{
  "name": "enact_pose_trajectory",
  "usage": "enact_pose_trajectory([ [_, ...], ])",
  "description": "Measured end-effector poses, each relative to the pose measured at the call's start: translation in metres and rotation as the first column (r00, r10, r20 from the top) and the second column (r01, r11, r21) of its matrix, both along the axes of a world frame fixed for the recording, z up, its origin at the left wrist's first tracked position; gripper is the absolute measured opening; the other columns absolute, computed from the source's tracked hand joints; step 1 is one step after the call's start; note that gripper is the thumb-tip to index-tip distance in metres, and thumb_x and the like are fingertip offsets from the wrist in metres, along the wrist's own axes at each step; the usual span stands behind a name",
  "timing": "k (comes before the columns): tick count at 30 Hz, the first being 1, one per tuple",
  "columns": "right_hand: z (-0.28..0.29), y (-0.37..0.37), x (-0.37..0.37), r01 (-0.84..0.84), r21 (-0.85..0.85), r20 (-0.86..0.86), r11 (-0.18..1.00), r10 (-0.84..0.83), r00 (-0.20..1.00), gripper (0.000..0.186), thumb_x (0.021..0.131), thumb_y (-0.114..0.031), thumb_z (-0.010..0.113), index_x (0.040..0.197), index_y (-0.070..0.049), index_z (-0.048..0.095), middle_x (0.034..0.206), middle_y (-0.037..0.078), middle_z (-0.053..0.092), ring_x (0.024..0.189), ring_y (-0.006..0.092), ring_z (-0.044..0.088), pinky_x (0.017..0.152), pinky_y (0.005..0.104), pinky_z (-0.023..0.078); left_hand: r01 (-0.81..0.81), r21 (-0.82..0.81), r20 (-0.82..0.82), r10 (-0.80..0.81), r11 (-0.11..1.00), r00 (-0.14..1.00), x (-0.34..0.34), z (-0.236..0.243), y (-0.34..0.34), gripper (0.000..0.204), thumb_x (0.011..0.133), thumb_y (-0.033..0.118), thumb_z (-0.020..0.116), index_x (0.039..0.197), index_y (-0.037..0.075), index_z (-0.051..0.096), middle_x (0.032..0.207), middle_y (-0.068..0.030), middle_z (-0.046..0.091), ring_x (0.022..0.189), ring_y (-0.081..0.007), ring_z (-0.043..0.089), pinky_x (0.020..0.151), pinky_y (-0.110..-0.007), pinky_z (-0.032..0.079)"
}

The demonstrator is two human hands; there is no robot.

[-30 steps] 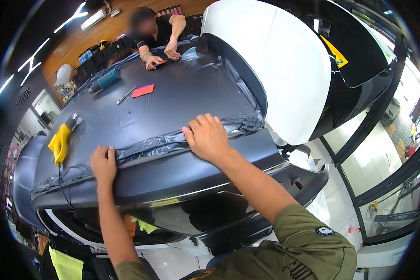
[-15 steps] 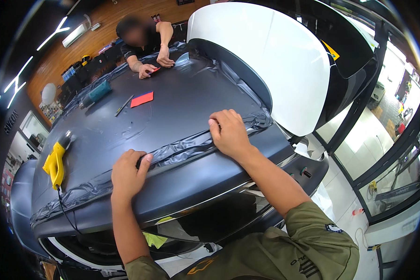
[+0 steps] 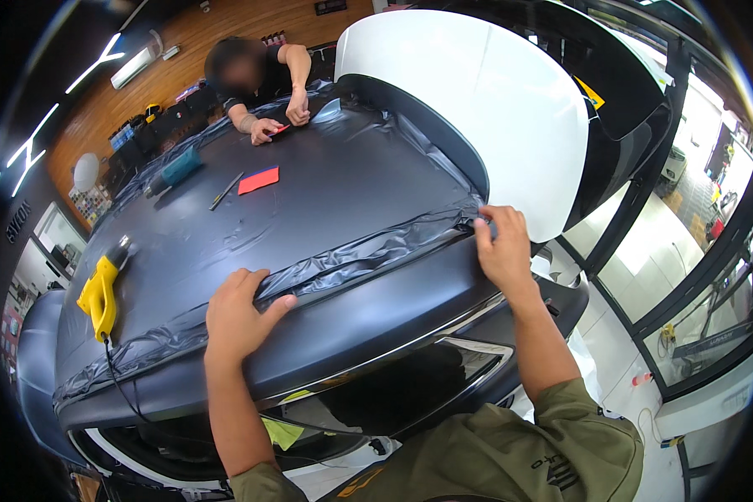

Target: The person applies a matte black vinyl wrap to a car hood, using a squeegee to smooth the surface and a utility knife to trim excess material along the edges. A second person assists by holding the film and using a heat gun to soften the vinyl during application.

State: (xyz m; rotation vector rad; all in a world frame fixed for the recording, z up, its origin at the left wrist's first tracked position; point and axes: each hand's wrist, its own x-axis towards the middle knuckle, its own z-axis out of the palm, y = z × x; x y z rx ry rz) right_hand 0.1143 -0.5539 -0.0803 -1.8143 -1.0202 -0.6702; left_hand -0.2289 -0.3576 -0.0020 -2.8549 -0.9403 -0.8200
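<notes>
A dark satin wrap film (image 3: 351, 255) covers the car roof (image 3: 326, 180), its loose edge bunched in wrinkles along the near side. My left hand (image 3: 238, 314) rests on the wrinkled strip left of the middle, thumb stretched away from the fingers, holding nothing. Farther right, my right hand (image 3: 505, 251) is at the strip's corner, beside the raised white panel. Its thumb and index fingertips are close together on the film's edge; the small fold between them is partly hidden.
A yellow heat gun (image 3: 100, 297) with a black cord lies on the roof at left. Beyond are a teal heat gun (image 3: 174, 171), a slim cutter (image 3: 226, 191) and a red squeegee (image 3: 258, 180). Across the roof a person (image 3: 259, 84) works with a red tool. A white raised panel (image 3: 468, 109) stands at right.
My right hand has moved right along the film's edge to the corner. My left hand has shifted slightly right, its thumb spreading wider. The co-worker's hands have shifted slightly.
</notes>
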Motion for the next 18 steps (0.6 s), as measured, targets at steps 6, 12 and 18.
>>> enact_pose_trajectory([
  [6, -0.024, -0.037, 0.036, 0.12, -0.203, -0.045, 0.972, -0.132, 0.99, 0.029, 0.092, -0.022, 0.064, 0.111, 0.0, 0.066, 0.105, 0.018, 0.066, 0.1, 0.037, 0.059, 0.09, 0.047, 0.047, -0.066, -0.08, 0.052, 0.071, 0.995, 0.996, 0.012, 0.0, -0.002, 0.051, 0.082, 0.05, 0.073, 0.106, 0.006, 0.072, 0.094, -0.0121, 0.066, 0.09, -0.0329, 0.065, 0.079, -0.041, 0.05],
  [12, -0.022, -0.031, 0.04, -0.044, -0.169, -0.166, 0.985, 0.016, 0.986, 0.031, 0.093, -0.022, 0.063, 0.113, 0.001, 0.065, 0.105, 0.019, 0.066, 0.1, 0.0371, 0.061, 0.09, 0.0467, 0.047, -0.014, -0.206, 0.192, 0.055, 0.978, 0.98, 0.003, -0.007, 0.014, 0.041, 0.091, 0.041, 0.069, 0.106, 0.003, 0.071, 0.094, -0.0136, 0.07, 0.085, -0.0283, 0.067, 0.077, -0.037, 0.05],
  [18, -0.016, -0.014, 0.048, -0.191, -0.058, -0.047, 0.98, 0.188, 0.981, 0.027, 0.091, -0.015, 0.064, 0.113, 0.001, 0.064, 0.108, 0.018, 0.065, 0.103, 0.0373, 0.059, 0.092, 0.0455, 0.046, -0.059, -0.325, 0.12, 0.103, 0.944, 0.987, 0.017, 0.021, 0.028, 0.04, 0.093, 0.033, 0.067, 0.105, -0.004, 0.07, 0.09, -0.019, 0.071, 0.08, -0.0265, 0.066, 0.075, -0.037, 0.052],
])
